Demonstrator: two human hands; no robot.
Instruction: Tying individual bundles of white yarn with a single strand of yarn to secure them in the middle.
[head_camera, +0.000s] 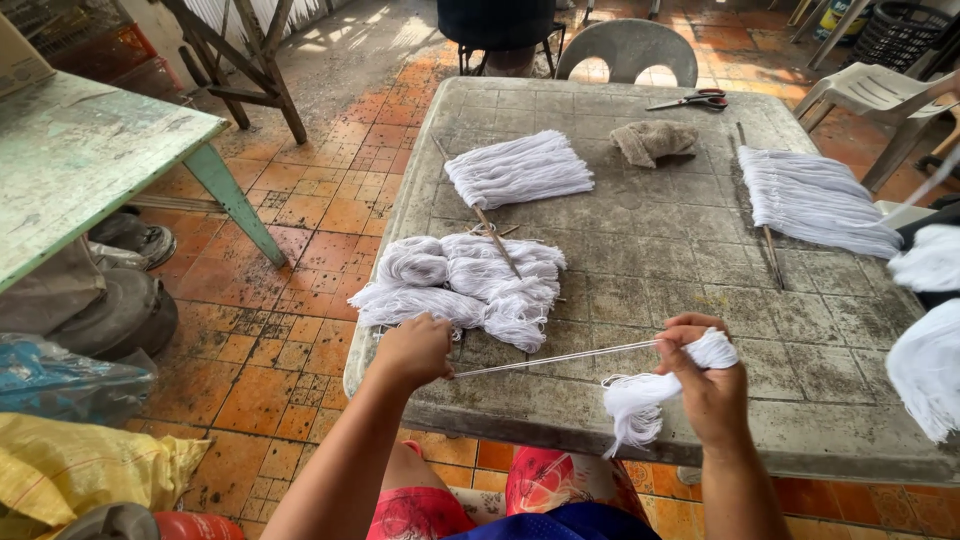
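At the near edge of the stone table, the right hand closes around a bundle of white yarn, and its fingertips are hidden. The left hand pinches a taut strand. More white yarn is cut off at the right.

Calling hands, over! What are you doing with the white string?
Left hand pinches the taut strands. Right hand grips a white string bundle. Tied bundles lie just beyond, not blocking.

Sunlit orange tiled floor, plastic chairs
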